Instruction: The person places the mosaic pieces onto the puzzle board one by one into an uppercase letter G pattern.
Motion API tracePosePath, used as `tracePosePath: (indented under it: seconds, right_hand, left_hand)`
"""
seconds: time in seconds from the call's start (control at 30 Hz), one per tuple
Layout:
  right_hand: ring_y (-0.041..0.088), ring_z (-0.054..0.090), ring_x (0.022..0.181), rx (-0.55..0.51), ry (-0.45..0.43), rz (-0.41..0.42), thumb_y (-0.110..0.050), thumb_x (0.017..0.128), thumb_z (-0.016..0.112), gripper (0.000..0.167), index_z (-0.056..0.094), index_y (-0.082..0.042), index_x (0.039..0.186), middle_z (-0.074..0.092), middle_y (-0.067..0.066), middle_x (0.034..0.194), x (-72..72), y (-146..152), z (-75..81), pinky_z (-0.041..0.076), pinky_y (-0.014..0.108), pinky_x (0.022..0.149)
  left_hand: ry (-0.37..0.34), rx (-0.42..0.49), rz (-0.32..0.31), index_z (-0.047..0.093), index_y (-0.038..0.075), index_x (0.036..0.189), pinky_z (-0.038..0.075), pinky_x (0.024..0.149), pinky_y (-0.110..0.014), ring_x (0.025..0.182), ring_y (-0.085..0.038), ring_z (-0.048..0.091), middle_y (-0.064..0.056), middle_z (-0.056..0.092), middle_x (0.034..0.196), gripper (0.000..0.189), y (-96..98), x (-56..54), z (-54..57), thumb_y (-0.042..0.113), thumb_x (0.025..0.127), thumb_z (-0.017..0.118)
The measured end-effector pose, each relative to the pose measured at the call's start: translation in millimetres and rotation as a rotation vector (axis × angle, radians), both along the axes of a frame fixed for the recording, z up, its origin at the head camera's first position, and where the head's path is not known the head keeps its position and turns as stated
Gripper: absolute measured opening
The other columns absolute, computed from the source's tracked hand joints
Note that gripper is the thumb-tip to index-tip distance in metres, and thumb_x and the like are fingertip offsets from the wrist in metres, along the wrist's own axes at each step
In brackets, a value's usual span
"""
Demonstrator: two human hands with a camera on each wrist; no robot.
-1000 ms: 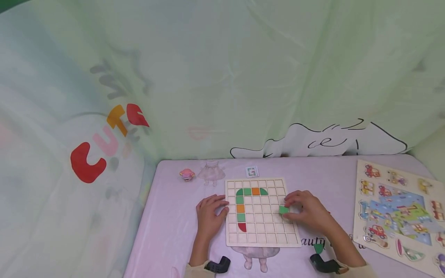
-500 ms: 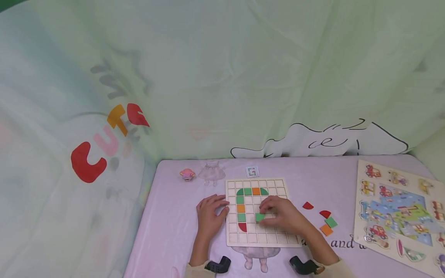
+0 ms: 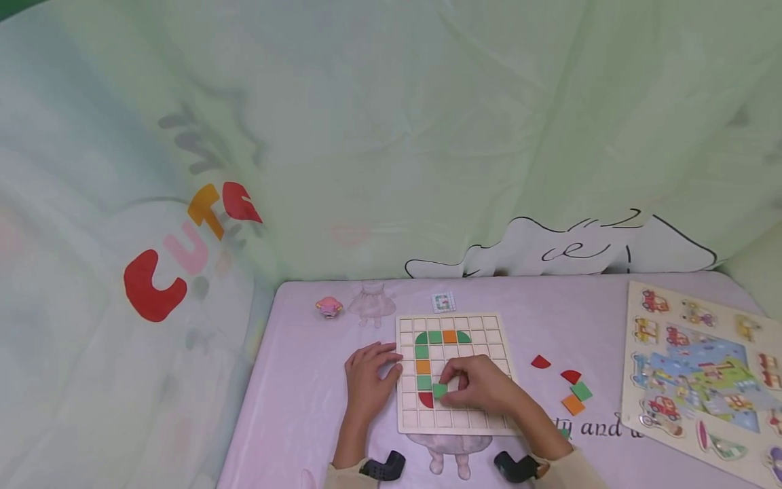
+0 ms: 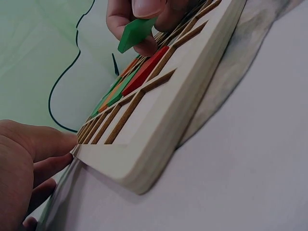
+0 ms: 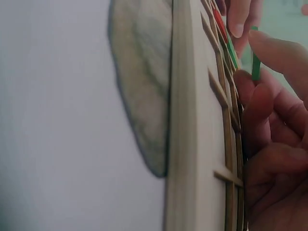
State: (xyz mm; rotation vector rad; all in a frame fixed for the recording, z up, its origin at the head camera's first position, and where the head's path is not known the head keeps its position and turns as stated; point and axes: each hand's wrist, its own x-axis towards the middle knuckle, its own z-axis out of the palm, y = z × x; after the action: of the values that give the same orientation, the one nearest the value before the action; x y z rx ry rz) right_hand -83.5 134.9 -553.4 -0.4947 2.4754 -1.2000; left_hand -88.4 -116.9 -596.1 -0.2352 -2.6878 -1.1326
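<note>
A square wooden grid board (image 3: 473, 402) lies on the table. My right hand (image 3: 482, 384) pinches a green square tile (image 3: 439, 391) between thumb and fingers, close over the board beside the red quarter-round piece (image 3: 425, 400). The left wrist view shows this green tile (image 4: 137, 33) tilted above the grid; from the right wrist it appears edge-on (image 5: 255, 54). Set in the grid are green and orange pieces in a bent line, among them an orange square (image 3: 423, 367) and a green quarter-round (image 3: 464, 337). At the board's left edge, my left hand (image 3: 369, 380) touches the rim with extended fingers.
Right of the board lie two red quarter-rounds (image 3: 540, 362), a green square (image 3: 582, 391) and an orange square (image 3: 573, 405). A small pattern card (image 3: 442, 302) and a pink toy figure (image 3: 329, 307) sit behind. A vehicle puzzle board (image 3: 632, 380) occupies the far right.
My right hand has carried the green tile leftward across the board, from its right edge to beside the red piece. The left hand has stayed in place.
</note>
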Motion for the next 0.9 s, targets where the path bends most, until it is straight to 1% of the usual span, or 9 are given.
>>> tracePosePath:
  seconds: [0.17,0.27,0.53,0.77,0.9]
  right_hand:
    - [0.008,0.06,0.072,-0.026,-0.026,0.012,-0.025,0.078,0.088,0.025,0.068,-0.021,0.093,0.065,-0.01,0.077,-2.5,2.4,-2.7,0.051,0.021,0.066]
    - [0.009,0.061,0.073,-0.042,-0.048,0.014,-0.024,0.079,0.088,0.024,0.068,-0.019,0.091,0.066,-0.008,0.077,-3.4,4.4,-4.1,0.051,0.021,0.066]
    - [0.008,0.057,0.065,-0.092,-0.08,0.027,-0.022,0.082,0.085,0.018,0.067,-0.018,0.081,0.066,-0.004,0.072,-2.9,5.4,-5.0,0.046,0.021,0.053]
    - [0.006,0.054,0.057,-0.109,-0.11,0.005,-0.02,0.083,0.084,0.017,0.068,-0.017,0.078,0.064,-0.004,0.066,-1.3,3.4,-4.4,0.043,0.02,0.049]
    - [0.005,0.053,0.055,-0.109,-0.111,-0.012,-0.02,0.082,0.085,0.018,0.068,-0.018,0.076,0.063,-0.005,0.064,-0.1,2.0,-4.3,0.041,0.02,0.048]
  left_hand:
    - [-0.007,-0.004,0.004,0.08,0.024,0.103,0.026,0.113,-0.057,0.133,-0.022,0.055,0.008,0.073,0.126,0.014,0.1,0.6,0.4,0.02,0.09,0.075]
    - [-0.004,-0.008,0.003,0.08,0.024,0.103,0.027,0.112,-0.057,0.133,-0.023,0.055,0.008,0.073,0.125,0.014,0.3,0.7,1.0,0.02,0.09,0.075]
    - [0.001,-0.016,0.008,0.08,0.023,0.103,0.028,0.111,-0.057,0.132,-0.024,0.056,0.007,0.073,0.125,0.014,0.5,0.9,2.6,0.02,0.09,0.075]
    - [0.003,-0.009,0.004,0.08,0.024,0.102,0.028,0.111,-0.057,0.132,-0.024,0.056,0.006,0.073,0.125,0.014,0.5,1.1,2.0,0.019,0.09,0.075]
    - [0.002,-0.015,0.004,0.08,0.024,0.103,0.028,0.112,-0.057,0.132,-0.023,0.056,0.007,0.073,0.126,0.014,0.5,0.8,1.1,0.02,0.09,0.075]
